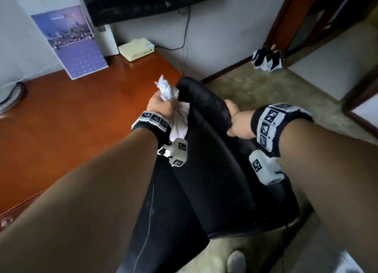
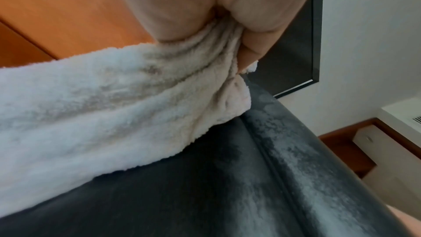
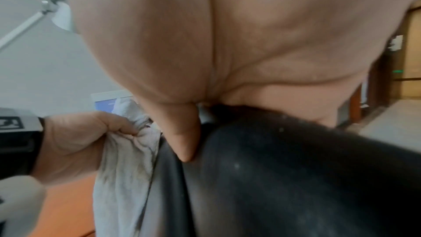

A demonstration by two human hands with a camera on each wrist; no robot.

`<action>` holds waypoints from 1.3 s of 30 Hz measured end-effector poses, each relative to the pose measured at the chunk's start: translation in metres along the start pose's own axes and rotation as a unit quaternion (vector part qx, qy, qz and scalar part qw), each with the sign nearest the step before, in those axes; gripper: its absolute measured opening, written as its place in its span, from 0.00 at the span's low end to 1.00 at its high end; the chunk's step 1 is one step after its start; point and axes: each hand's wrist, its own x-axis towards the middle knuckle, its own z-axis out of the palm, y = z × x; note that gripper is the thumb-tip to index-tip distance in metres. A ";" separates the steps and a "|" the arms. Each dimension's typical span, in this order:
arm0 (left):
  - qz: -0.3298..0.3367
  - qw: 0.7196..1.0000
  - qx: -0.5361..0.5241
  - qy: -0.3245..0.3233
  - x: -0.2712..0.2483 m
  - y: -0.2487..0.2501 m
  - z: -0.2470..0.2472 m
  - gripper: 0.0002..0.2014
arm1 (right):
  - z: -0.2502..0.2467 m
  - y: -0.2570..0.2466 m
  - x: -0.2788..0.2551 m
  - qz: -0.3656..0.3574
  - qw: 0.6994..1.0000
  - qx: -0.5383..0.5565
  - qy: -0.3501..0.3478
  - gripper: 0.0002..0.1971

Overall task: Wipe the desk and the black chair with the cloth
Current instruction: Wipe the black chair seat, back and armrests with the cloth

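Reddish desk [image 1: 61, 113], black chair [image 1: 204, 160], grey walls

Purple calendar [image 1: 70, 41] against wall; cream box [image 1: 136, 49] beside it; folded umbrella [image 1: 268, 58] on floor.

We saw the wide reddish-brown wooden desk [image 1: 61, 119] bare over most of its top. At its far edge stood a purple wall calendar [image 1: 69, 43] and a flat pale yellow box [image 1: 136, 49], both near the wall. The padded black leather chair [image 1: 204, 149] stood just beside the desk's right edge. Right of the chair, the beige floor [image 1: 266, 88] lay open up to a folded dark umbrella [image 1: 268, 58].
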 end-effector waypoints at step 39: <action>-0.025 0.982 -0.114 -0.149 -0.321 -0.046 0.081 0.21 | 0.123 0.121 -0.139 -0.060 0.971 0.224 0.062 0.28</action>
